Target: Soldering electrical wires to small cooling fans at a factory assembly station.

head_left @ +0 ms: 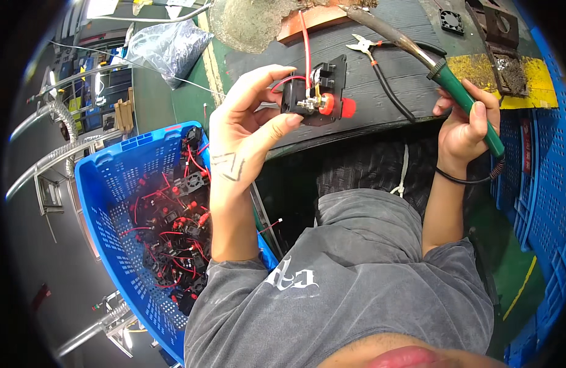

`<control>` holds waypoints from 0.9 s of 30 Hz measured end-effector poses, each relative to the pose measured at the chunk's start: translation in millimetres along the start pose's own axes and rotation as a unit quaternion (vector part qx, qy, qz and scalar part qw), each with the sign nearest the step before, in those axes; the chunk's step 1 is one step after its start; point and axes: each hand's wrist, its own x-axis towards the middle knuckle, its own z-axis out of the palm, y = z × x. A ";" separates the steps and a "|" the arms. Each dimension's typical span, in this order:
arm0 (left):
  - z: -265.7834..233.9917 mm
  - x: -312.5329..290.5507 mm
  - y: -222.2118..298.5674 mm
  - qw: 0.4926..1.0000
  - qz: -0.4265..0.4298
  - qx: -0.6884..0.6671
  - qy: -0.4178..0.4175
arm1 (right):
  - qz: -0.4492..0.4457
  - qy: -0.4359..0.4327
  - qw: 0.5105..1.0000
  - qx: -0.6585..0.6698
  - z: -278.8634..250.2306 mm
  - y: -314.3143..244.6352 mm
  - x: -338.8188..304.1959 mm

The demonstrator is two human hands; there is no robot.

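My left hand grips a black panel assembly between thumb and fingers, above the front edge of the bench. The assembly carries red knobs, metal terminals and a red wire that runs upward from it. My right hand is closed around the green handle of a soldering iron. The iron slants up and left, its dark tip end near a brown block at the top. Between the two hands, side cutters with black and red handles lie on the dark bench top, touched by neither hand.
A blue basket at the left holds several similar black and red parts. A clear plastic bag lies on the bench's far left. At the far right are a small black fan, a soldering iron stand and blue crates.
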 end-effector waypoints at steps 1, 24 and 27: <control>-0.1 0.3 -0.1 1.000 0.000 0.001 0.000 | 0.000 0.000 1.000 0.001 0.3 -0.4 0.3; -5.2 8.0 -27.4 0.987 -0.065 -0.141 -0.054 | -0.009 -0.007 1.000 0.013 -3.3 2.9 0.2; -6.4 7.5 -29.5 0.982 -0.072 -0.159 -0.068 | -0.005 -0.007 1.000 0.012 -2.9 2.1 -0.3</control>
